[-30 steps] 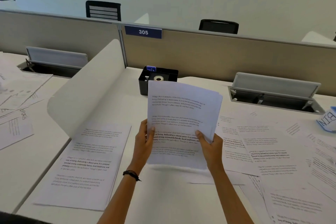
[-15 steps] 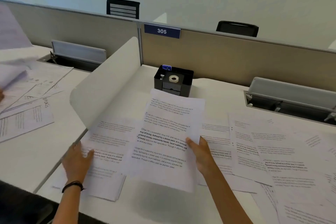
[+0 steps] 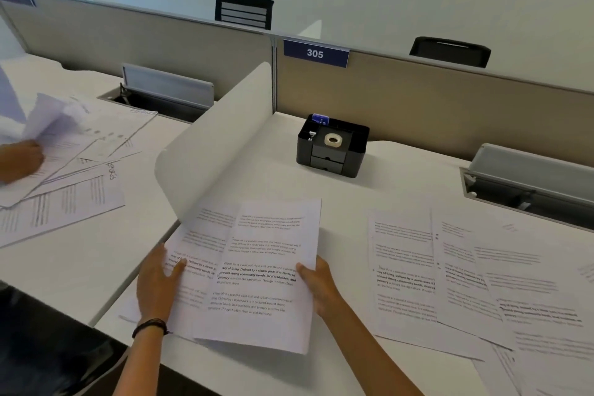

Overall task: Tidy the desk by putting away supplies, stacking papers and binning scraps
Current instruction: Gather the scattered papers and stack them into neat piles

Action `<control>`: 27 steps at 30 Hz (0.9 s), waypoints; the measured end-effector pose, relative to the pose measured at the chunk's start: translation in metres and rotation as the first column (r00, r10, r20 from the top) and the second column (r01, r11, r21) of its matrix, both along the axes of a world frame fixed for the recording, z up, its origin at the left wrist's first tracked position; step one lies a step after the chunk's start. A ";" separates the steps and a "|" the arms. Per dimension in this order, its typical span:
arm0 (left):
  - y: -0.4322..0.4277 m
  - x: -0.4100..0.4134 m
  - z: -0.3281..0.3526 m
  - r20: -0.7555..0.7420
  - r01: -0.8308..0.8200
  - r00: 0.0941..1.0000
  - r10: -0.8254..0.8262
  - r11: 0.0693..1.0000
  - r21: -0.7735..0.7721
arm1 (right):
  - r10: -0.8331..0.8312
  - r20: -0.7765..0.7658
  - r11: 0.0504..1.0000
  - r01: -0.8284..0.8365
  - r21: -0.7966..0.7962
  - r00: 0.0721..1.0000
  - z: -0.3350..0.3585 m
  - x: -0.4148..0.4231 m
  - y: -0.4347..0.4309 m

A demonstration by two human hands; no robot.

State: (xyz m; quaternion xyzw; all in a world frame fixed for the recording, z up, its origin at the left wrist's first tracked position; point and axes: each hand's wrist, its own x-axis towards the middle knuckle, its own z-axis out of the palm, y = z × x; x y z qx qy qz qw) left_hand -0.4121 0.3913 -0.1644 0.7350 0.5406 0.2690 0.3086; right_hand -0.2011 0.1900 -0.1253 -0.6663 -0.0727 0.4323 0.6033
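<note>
Far left of the organizer (image 3: pixel 332 151), on the next desktop, a second person's hand (image 3: pixel 19 161) lies on fanned papers (image 3: pixel 74 177). A white curved divider (image 3: pixel 212 141) runs from left of the organizer toward me.

Left hand (image 3: pixel 159 286), near-left of the organizer: fingers straight, slightly spread, flat on the pile (image 3: pixel 199 231), thumb on the print.

Sheaf (image 3: pixel 260 280), straight toward me from the organizer: long axis runs from me to the organizer, text head at the far end, leaning slightly right. It overlaps the pile's right part. Its near edge throws a shadow on the desk (image 3: pixel 401 183).

Right hand (image 3: pixel 316 286): thumb on top pinches the sheaf's right edge. Its fingers are hidden beneath, so I cannot tell their spread.

Near-right of the organizer: overlapping loose sheets (image 3: pixel 450 273). Right: an open cable tray (image 3: pixel 530 183). On the organizer: a tape roll (image 3: pixel 333 139). Behind: a beige partition (image 3: pixel 434 100), sign 305 (image 3: pixel 315 53), chair backs and a pale wall.
</note>
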 end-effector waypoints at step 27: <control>-0.002 0.061 0.030 0.049 0.072 0.996 -0.068 0.994 -0.082 | 0.139 0.239 0.974 -0.089 -0.206 0.961 0.000 -0.028 0.022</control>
